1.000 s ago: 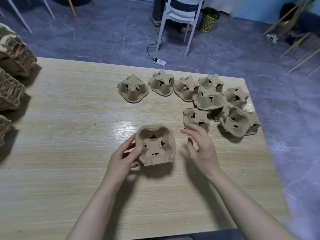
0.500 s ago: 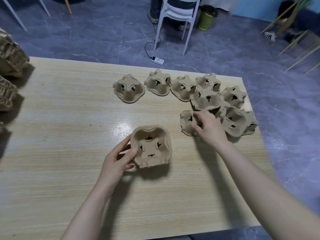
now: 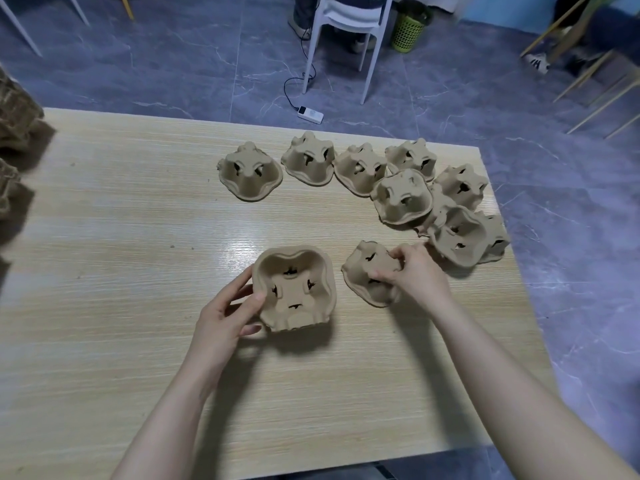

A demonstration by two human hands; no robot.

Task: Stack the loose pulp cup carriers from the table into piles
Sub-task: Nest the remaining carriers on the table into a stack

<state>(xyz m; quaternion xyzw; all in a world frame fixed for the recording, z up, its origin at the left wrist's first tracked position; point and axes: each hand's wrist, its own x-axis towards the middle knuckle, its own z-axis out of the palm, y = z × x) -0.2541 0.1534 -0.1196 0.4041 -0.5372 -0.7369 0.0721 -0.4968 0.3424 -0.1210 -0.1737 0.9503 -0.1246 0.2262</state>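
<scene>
A brown pulp cup carrier (image 3: 294,289) stands open side up in the middle of the wooden table (image 3: 121,271). My left hand (image 3: 225,313) holds its left edge, thumb on the rim. My right hand (image 3: 412,271) grips a second carrier (image 3: 367,275), upside down and tilted, just right of the first. Several loose carriers (image 3: 401,195) lie in a row and a heap along the far right of the table, most upside down; one at the left end (image 3: 249,171) sits apart.
Tall piles of stacked carriers (image 3: 14,112) stand at the table's left edge. Beyond the table's far edge are a white chair (image 3: 346,19), a green bin (image 3: 408,29) and a power strip (image 3: 310,114) on the floor. The table's right edge is close to the heap.
My right hand reached out to the heap, took hold of a carrier and has drawn it back toward the one my left hand holds. The left hand stayed put.
</scene>
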